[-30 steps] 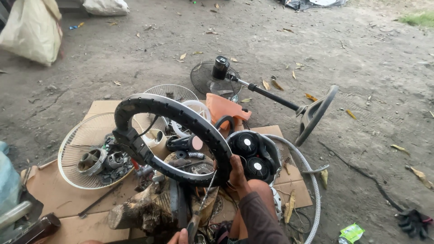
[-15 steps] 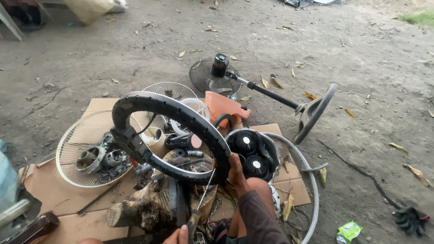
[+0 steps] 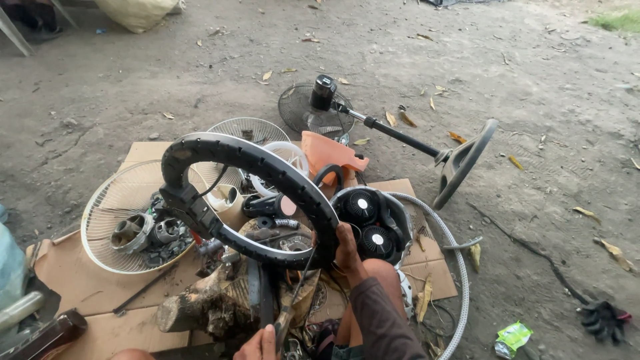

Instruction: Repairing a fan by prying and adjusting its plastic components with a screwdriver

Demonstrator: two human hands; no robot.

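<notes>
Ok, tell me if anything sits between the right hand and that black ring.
Nothing visible does. The right hand already grips the black ring at its lower right edge, fingers wrapped on the rim. The left hand is lower down, holding a tool whose tip points up toward the ring's underside.
</notes>
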